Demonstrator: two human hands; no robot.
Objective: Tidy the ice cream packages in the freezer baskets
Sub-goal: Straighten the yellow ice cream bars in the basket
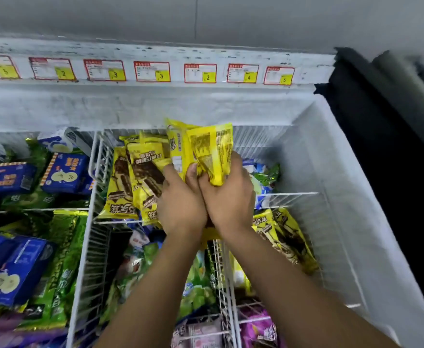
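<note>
Both my hands grip a bunch of yellow ice cream packages (207, 149), held upright above the far middle white wire basket (98, 169). My left hand (180, 199) clasps the bunch's left side, and my right hand (228, 194) wraps its right side. More yellow packages with a chocolate bar picture (130, 182) lie stacked in that basket, left of my hands. Other yellow packages (283, 237) lie in the right basket, below my right wrist.
Blue boxes (64, 173) and green packages (62, 259) fill the left baskets. Green and pink packages (196, 292) sit in the near middle basket, purple ones (258, 327) at the near right. Price tags (152, 71) line the frosted back rim. A black cover (381, 121) hangs at the right.
</note>
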